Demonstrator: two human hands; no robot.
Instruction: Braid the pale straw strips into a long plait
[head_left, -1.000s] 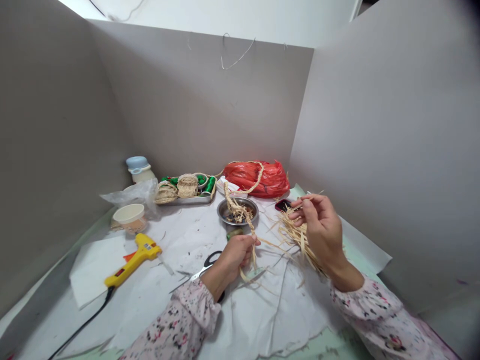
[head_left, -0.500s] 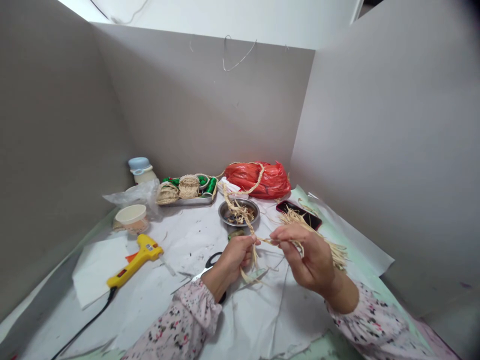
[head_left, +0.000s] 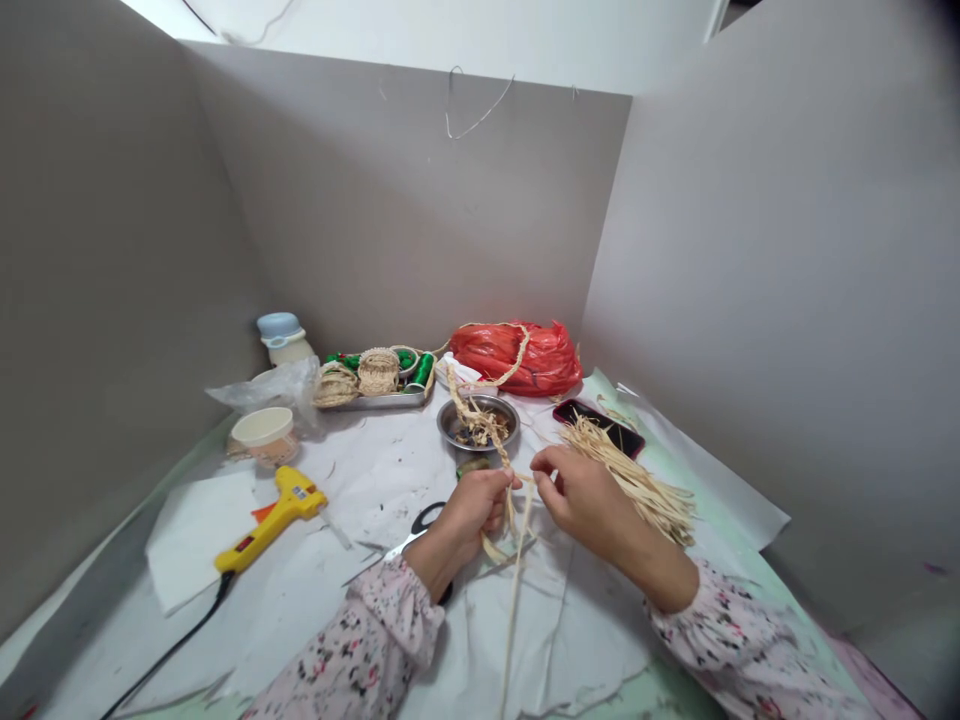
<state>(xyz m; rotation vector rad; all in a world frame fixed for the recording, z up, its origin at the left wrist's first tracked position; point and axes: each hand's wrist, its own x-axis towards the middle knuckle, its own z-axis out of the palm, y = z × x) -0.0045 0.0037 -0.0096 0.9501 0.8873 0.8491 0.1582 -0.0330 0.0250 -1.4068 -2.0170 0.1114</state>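
Taking the left hand (head_left: pixel 478 500) as the clock's centre, its thumb and forefinger pinch the narrow, straw-coloured braided cord (head_left: pixel 500 450), which runs toward 12 o'clock over a round, shiny metal bowl (head_left: pixel 447 440). The right hand (head_left: pixel 546 482), at 3 o'clock, has bent fingers at the loose strands beside the braid; whether they grip one cannot be told. A long, flat, pale strand (head_left: pixel 514 590) hangs between the hands toward 6 o'clock.

Past the right hand lies a loose bundle of dry, straw-coloured strips (head_left: pixel 645 485), with a black, red-edged phone (head_left: pixel 626 438) at 2 o'clock. A bulging red plastic bag (head_left: pixel 551 365) sits at 1 o'clock, a rectangular metal tray (head_left: pixel 390 401) of fibre coils and green spools at 11. Black-handled metal scissors (head_left: pixel 401 547) lie at 8 o'clock, partly under the left arm, and a yellow glue gun (head_left: pixel 264 530) at 9.
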